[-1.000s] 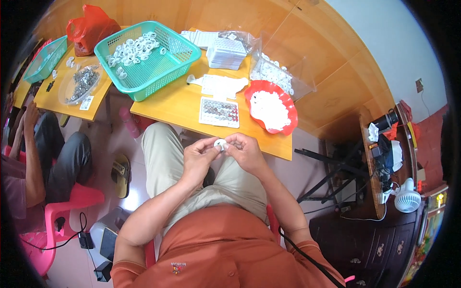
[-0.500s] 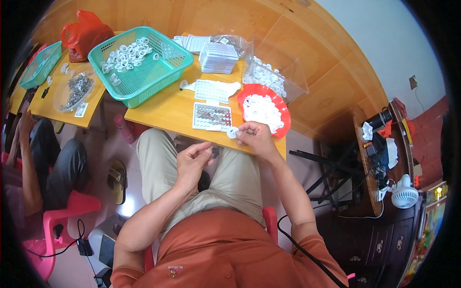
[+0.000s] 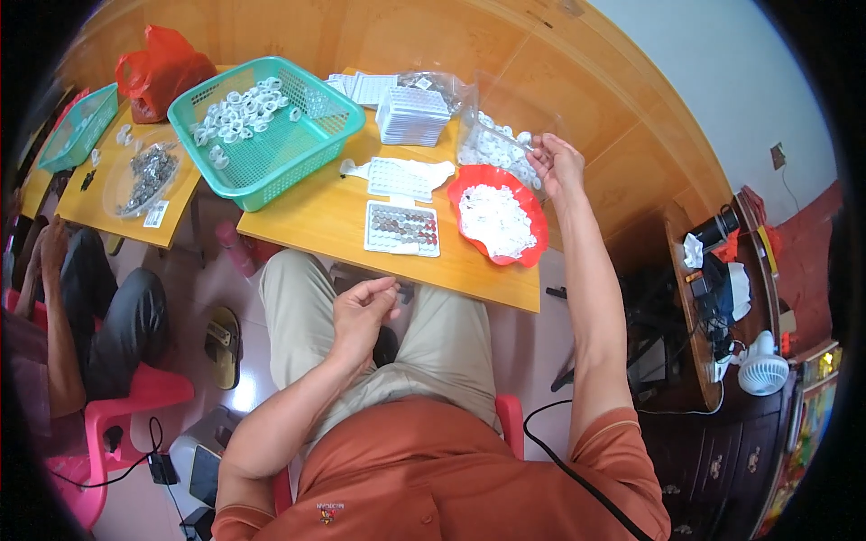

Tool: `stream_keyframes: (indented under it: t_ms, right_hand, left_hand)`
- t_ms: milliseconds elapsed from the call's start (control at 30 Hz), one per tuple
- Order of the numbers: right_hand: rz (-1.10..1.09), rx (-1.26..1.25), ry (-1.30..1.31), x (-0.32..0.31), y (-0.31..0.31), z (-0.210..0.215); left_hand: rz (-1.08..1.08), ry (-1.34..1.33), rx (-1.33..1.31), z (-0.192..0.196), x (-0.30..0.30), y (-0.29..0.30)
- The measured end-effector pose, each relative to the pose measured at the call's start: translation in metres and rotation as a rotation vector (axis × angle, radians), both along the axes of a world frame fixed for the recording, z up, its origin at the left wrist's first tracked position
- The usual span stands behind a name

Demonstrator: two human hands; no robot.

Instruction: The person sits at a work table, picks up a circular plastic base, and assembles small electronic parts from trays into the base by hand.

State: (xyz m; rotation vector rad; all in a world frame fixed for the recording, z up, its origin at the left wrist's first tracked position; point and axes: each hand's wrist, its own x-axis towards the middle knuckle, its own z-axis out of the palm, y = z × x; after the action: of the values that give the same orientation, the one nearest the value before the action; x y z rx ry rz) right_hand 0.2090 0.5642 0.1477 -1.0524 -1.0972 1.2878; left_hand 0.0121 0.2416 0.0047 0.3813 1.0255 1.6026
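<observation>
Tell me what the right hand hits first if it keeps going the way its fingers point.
Most likely the clear plastic bag of white pieces: the right hand has its fingertips at the bag's upper edge already. Depth is unclear, so contact cannot be confirmed.

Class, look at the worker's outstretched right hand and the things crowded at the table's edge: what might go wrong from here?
1. The right hand reaches into the clear bag of white pieces; tugging may spill them.
2. The red dish sits near the table edge; the returning forearm might knock it off.
</observation>
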Motion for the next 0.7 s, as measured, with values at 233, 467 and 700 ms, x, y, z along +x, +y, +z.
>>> stream_keyframes:
  t_ms: [233, 467, 700]
  right_hand:
    - [0.141, 0.033, -0.239, -0.016, -0.022, -0.026]
    - [0.38, 0.097, -0.547, -0.058, -0.064, -0.055]
    - [0.502, 0.513, -0.901, -0.101, -0.085, -0.074]
  left_hand:
    - [-0.042, 0.002, 0.01, -0.003, -0.005, 0.001]
    - [-0.022, -0.008, 0.004, -0.005, -0.004, 0.001]
    - [-0.015, -0.054, 0.019, 0.0, -0.005, -0.001]
